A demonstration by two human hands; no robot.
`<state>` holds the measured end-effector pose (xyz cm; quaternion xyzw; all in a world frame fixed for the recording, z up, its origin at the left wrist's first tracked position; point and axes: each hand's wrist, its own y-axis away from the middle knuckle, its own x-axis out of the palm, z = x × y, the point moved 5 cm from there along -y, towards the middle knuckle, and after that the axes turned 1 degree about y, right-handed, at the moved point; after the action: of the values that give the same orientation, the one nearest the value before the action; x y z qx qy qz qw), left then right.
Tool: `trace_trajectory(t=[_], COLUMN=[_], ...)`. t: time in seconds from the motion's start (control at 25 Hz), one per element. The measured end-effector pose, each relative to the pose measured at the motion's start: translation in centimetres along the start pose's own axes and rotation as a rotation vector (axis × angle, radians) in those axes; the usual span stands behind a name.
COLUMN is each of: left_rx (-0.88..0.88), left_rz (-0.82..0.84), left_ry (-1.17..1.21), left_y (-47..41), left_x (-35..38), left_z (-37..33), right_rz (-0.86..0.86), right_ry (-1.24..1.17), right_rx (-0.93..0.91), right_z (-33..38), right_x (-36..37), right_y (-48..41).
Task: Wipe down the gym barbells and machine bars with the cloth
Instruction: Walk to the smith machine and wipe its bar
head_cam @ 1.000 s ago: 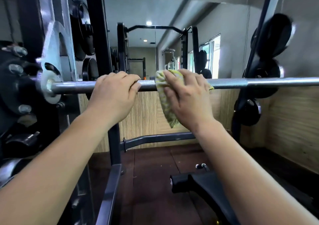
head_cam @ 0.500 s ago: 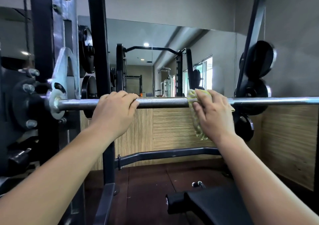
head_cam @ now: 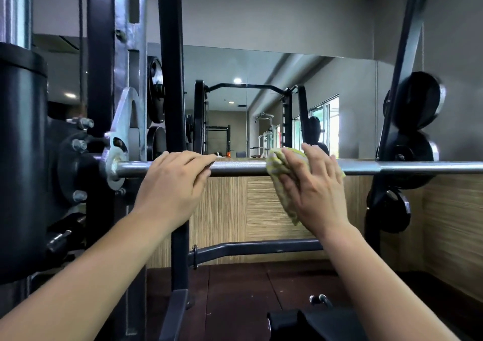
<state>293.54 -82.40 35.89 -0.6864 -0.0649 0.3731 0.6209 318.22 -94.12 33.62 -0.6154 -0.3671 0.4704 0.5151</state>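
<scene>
A steel barbell (head_cam: 240,168) runs level across the rack at chest height. My left hand (head_cam: 175,184) grips it near its left end, fingers curled over the top. A yellow-green cloth (head_cam: 274,165) is draped over the bar to the right of that hand, and its tail hangs down below. My right hand (head_cam: 313,184) holds the cloth against the bar, fingers reaching over the top. A short bare stretch of bar shows between my hands.
The black rack upright (head_cam: 171,79) stands just behind my left hand, with the bar's silver hook plate (head_cam: 122,121) further left. Black weight plates (head_cam: 415,105) hang on the right post. A mirror fills the wall ahead. A black bench (head_cam: 313,325) sits below, over dark floor.
My right hand slid the cloth rightward along the bar, away from my left hand, then back a little. My left hand kept its place. The bar sits lower in view.
</scene>
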Motion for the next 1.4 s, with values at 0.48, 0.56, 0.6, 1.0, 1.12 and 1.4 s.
trace_trajectory(t=[0.48, 0.56, 0.6, 1.0, 1.12, 1.4], left_rx=[-0.112, -0.133, -0.138, -0.164, -0.176, -0.171], left_rz=[-0.042, -0.038, -0.040, -0.072, -0.102, -0.086], left_ry=[-0.114, -0.112, -0.112, -0.122, -0.120, -0.115], left_y=[2.0, 2.4, 2.5, 3.2, 3.2, 3.3], left_x=[-1.4, -1.4, -1.4, -1.7, -1.5, -1.7], left_z=[4.0, 4.3, 4.4, 4.8, 5.5, 5.5], right_rz=[0.041, 0.042, 0.035, 0.055, 0.057, 0.023], right_ry=[-0.092, -0.089, -0.078, -0.063, -0.088, -0.067], right_rx=[-0.134, -0.142, -0.136, -0.120, -0.145, -0.192], right_z=[12.3, 11.1, 10.1, 15.1, 19.1, 13.0], right_x=[2.5, 2.1, 1.9, 3.4, 4.4, 2.8], right_y=[-1.9, -2.1, -2.0, -2.5, -2.9, -2.6])
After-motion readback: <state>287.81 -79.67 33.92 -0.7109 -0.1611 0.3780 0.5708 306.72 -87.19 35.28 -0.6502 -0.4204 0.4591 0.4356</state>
